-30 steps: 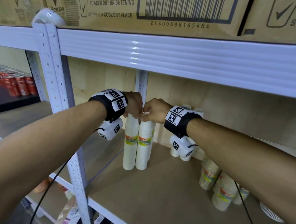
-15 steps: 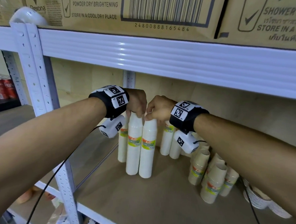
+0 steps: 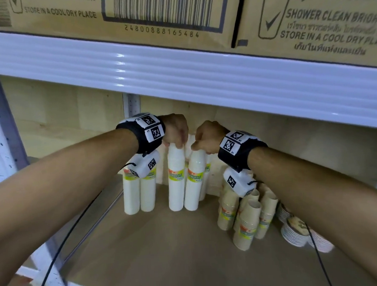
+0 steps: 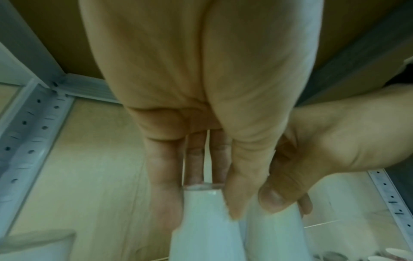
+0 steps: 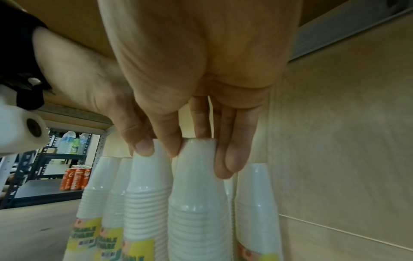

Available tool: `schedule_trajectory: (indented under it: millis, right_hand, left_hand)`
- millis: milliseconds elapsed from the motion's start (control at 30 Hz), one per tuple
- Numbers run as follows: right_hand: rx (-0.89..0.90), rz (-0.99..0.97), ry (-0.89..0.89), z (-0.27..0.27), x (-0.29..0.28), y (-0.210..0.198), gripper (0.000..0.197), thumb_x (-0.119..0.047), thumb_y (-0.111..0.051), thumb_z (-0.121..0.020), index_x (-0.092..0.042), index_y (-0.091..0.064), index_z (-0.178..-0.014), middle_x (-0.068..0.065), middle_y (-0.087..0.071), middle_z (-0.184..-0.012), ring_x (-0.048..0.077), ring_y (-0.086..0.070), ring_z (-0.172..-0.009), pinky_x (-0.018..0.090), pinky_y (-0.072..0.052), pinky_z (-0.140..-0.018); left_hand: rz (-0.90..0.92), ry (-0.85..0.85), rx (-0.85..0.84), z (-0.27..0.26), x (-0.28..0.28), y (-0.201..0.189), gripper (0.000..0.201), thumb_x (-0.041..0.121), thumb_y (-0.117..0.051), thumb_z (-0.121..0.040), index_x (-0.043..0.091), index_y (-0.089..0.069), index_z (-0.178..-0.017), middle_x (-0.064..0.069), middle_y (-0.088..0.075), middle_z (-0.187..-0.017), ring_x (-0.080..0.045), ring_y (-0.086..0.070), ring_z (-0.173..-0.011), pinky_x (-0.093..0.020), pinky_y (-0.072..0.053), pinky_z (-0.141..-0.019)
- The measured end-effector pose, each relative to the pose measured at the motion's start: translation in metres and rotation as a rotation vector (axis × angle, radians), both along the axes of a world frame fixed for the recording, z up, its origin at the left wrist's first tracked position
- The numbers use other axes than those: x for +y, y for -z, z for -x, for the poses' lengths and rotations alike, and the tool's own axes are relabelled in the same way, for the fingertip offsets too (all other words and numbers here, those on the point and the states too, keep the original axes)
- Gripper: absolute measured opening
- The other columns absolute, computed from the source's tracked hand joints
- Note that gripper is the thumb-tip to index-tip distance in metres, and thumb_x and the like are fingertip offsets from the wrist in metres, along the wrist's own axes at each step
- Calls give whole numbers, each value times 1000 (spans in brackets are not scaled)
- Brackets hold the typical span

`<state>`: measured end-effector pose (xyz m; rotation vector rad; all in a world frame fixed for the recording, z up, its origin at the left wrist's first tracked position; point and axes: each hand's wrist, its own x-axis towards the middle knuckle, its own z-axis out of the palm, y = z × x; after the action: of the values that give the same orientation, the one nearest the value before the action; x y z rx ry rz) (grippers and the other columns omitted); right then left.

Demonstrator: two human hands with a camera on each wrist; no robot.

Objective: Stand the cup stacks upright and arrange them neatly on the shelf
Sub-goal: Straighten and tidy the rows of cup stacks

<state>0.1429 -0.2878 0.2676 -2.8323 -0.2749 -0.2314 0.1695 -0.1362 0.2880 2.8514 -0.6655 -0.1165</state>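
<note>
Two white cup stacks (image 3: 186, 178) are pinched at the tops, one by the left hand (image 3: 175, 130), one by the right hand (image 3: 207, 137) (likely for steadying), upright mid-shelf (image 3: 158, 249), touching.

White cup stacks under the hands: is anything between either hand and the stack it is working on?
Nothing visible. The left hand grips the top of one upright white stack, and the right hand grips the top of the stack beside it. Both stand on the shelf board.
</note>
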Motion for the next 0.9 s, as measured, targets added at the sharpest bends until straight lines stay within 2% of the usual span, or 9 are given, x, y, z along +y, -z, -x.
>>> schedule_trajectory:
  millis: [67,100,200,267,367,433,667,800,900]
  right_hand:
    - [6,-15,31,-3,-7,2,24,-28,-78,-76,-7,-72,-87,5,-69,-81,21,-66,-70,24,-50,-56]
    - [10,-18,40,-4,-10,3,26,-28,-78,-76,-8,-73,-92,7,-71,-88,22,-69,-75,27,-53,-60]
    - [15,-30,43,-4,-18,6,25,-26,-76,-79,-8,-73,-97,7,-71,-95,23,-70,-84,28,-54,-66]
    - [17,-38,44,-6,-21,8,22,-24,-75,-80,-9,-72,-96,5,-69,-95,23,-69,-88,28,-53,-68]
    - [6,-44,64,-10,-25,12,21,-25,-75,-80,-10,-72,-94,6,-71,-97,23,-69,-87,25,-48,-66]
    - [13,-49,77,-13,-27,15,24,-25,-74,-80,-7,-73,-96,8,-71,-99,22,-69,-85,25,-51,-66]
    - [12,-23,100,-26,-28,21,26,-27,-73,-80,-8,-73,-98,9,-70,-104,24,-67,-94,25,-47,-67]
    - [-2,-35,105,-32,-28,24,27,-31,-72,-81,-9,-72,-97,9,-69,-101,24,-66,-93,25,-43,-65]
    - [-7,-32,87,-35,-28,24,29,-32,-70,-85,-8,-71,-100,7,-68,-101,24,-64,-95,26,-45,-69]
  left_hand:
    - [11,22,-13,-5,-6,3,22,9,-71,-84,12,-70,-106,-1,-64,-107,-12,-60,-73,-24,-53,-56]
    - [19,29,-18,-8,-9,5,24,9,-71,-84,13,-70,-108,0,-63,-108,-11,-60,-75,-25,-52,-59]
    - [28,58,-40,-19,-17,11,24,9,-72,-82,15,-71,-105,-2,-66,-113,-18,-64,-95,-33,-58,-80]
    - [32,70,-43,-24,-22,14,22,9,-72,-81,17,-71,-102,-4,-67,-114,-20,-64,-102,-36,-57,-86]
    - [37,90,-62,-30,-26,18,25,8,-71,-83,16,-71,-106,-1,-66,-113,-17,-61,-103,-29,-53,-84]
    - [40,98,-71,-32,-29,20,26,7,-70,-83,14,-72,-108,-1,-66,-112,-17,-61,-103,-27,-51,-82]
    - [61,108,-69,-43,-35,28,24,6,-72,-81,13,-73,-103,-2,-69,-109,-19,-63,-102,-33,-55,-87]
    - [64,95,-82,-48,-39,28,25,7,-69,-85,14,-73,-108,0,-68,-110,-15,-59,-95,-26,-47,-76]
    - [82,77,-85,-52,-39,28,26,9,-67,-87,14,-71,-112,1,-65,-111,-13,-54,-91,-24,-41,-72]
